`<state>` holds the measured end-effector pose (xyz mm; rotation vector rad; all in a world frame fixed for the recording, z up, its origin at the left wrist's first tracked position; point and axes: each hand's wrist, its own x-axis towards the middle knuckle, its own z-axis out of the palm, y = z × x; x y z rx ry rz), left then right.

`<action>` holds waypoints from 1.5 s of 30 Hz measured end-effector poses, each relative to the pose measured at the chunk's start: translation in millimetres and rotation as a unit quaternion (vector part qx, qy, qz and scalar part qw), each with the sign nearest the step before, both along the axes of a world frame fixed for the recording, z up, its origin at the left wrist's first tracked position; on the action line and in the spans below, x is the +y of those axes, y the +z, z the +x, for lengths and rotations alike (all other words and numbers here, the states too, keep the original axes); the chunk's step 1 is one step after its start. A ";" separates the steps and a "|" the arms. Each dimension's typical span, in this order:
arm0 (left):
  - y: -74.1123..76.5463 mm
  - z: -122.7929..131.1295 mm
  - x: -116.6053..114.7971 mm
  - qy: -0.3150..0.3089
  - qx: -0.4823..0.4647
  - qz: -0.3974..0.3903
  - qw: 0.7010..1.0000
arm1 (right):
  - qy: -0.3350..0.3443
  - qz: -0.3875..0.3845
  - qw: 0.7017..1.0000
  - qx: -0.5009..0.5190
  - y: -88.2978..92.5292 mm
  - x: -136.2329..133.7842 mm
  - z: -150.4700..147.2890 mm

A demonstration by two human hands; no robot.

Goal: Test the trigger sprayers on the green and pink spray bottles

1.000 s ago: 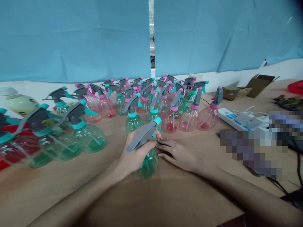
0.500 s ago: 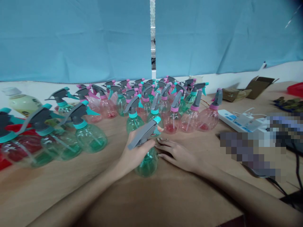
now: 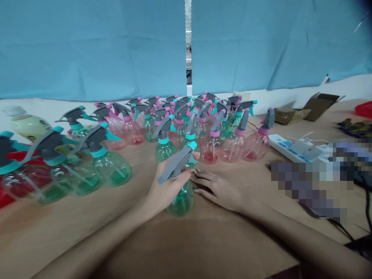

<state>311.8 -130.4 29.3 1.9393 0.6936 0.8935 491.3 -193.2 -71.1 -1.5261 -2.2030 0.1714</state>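
My left hand [image 3: 170, 186] is wrapped round the neck of a green spray bottle [image 3: 181, 201] with a grey trigger head and teal nozzle. The bottle stands on the wooden table [image 3: 186, 244], its collar hidden by my fingers. Close on its right, my right hand [image 3: 217, 190] lies flat on the table, palm down, fingers extended toward the bottle's side. It holds nothing. Just behind are two more green spray bottles [image 3: 164, 150] and a row of pink spray bottles [image 3: 233, 147].
Several green-tinted spray bottles [image 3: 112, 170] stand at the left near a red object [image 3: 6, 197]. A large pale jug [image 3: 29, 124] is behind them. To the right lie a white power strip [image 3: 283, 146], a pixelated object [image 3: 302, 186], cables and an open cardboard box [image 3: 319, 108].
Almost nothing differs. The view has shifted very slightly, while my left hand keeps its hold on the green spray bottle and my right hand stays flat on the table.
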 end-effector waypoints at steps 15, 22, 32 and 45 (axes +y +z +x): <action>10.2 0.9 -2.7 -0.040 0.009 0.017 0.999 | -0.001 0.001 1.000 -0.001 0.5 -0.2 -0.4; 5.5 0.0 -1.5 -0.027 0.004 0.009 1.000 | 0.000 0.000 1.000 -0.002 1.0 -0.5 -0.1; 5.9 -0.4 -2.3 -0.028 -0.005 -0.002 1.000 | 0.005 0.010 1.000 0.016 -0.8 -0.6 0.2; 6.2 0.2 0.4 -0.035 -0.007 -0.001 0.999 | 0.003 0.011 1.000 0.015 -2.2 -0.4 0.2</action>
